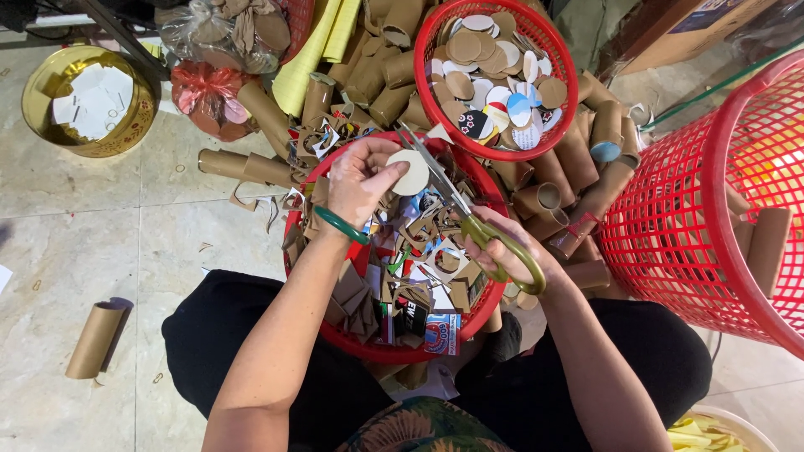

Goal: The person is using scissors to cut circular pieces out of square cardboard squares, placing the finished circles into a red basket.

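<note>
Fingers of left hand (358,180) pinch card disc (412,172); right hand (511,251) grips scissors (456,201) at its edge.

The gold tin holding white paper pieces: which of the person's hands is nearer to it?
Left. The left hand holds a cardboard disc to the right of the gold tin; the right hand, gripping scissors, sits farther right.

Olive-green-handled scissors (469,213), pale tan cardboard disc (412,172), green bangle (339,224), red mesh baskets (670,218), gold tin (88,100)
</note>
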